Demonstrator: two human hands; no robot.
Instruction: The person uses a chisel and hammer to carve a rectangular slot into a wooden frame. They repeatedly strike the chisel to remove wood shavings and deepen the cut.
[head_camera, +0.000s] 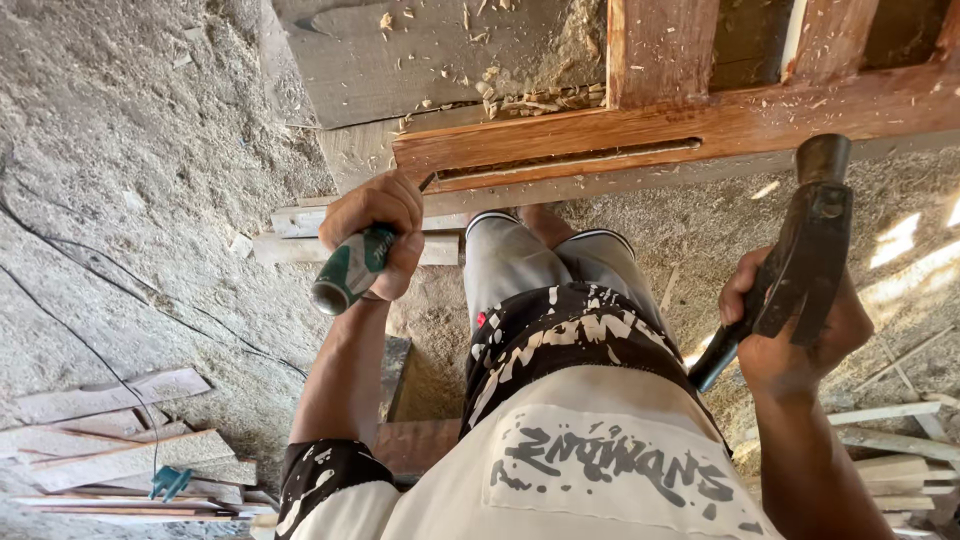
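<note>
Both hands are busy: the left hand (375, 232) is wrapped tight round the green-handled chisel (352, 268), whose blade tip rests at the near end of the long slot (570, 157) cut in the reddish wooden beam (740, 122). Off to the side, the right hand (790, 335) grips a dark hammer (800, 255), head raised, well apart from the chisel. Sawdust covers the ground (130, 180); wood offcuts (110, 440) lie beside the person's left elbow.
</note>
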